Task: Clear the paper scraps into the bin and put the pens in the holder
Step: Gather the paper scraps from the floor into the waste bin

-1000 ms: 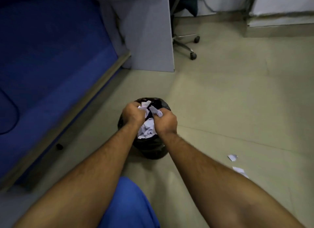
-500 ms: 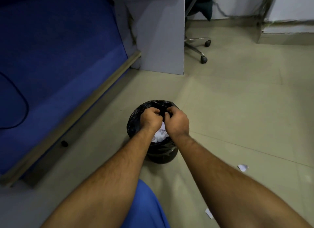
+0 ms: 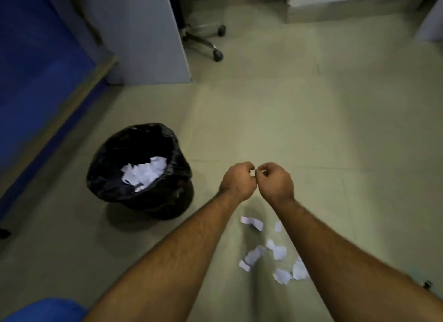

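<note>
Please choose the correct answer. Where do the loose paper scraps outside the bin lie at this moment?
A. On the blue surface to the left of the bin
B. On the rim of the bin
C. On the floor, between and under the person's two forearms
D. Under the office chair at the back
C: the loose paper scraps lie on the floor between and under the forearms, to the right of the bin and apart from it.

Dim, motion-blurred wide-angle view, corners darkened and bent.
</note>
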Demonstrator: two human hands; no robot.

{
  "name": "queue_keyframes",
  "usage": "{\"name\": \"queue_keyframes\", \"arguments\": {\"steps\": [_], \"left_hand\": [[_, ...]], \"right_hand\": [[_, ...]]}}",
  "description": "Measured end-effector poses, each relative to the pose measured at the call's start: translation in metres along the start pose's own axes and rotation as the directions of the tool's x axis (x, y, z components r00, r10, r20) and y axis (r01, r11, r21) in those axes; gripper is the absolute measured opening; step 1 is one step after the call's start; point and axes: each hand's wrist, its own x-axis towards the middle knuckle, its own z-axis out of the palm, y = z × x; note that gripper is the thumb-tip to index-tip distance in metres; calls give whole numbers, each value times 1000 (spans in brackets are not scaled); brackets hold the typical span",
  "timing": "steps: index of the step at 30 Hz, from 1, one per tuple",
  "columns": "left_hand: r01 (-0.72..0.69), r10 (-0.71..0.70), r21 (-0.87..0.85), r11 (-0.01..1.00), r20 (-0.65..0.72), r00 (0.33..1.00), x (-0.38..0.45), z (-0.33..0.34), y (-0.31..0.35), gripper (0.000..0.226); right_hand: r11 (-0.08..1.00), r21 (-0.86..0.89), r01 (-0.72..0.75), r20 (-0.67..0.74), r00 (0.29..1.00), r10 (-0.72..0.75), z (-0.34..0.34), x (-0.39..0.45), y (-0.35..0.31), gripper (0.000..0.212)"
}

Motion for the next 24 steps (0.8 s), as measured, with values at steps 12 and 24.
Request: {"name": "queue_keyframes", "arguments": {"steps": [12, 24], "left_hand": [[-213, 67, 319, 924, 413, 908, 18, 141, -6, 76], [-552, 411, 320, 770, 413, 813, -48, 177, -44, 46]], "right_hand": [[861, -507, 36, 284, 950, 128, 10, -8, 180, 76], [863, -460, 210, 344, 938, -45, -8, -62, 197, 62]]}}
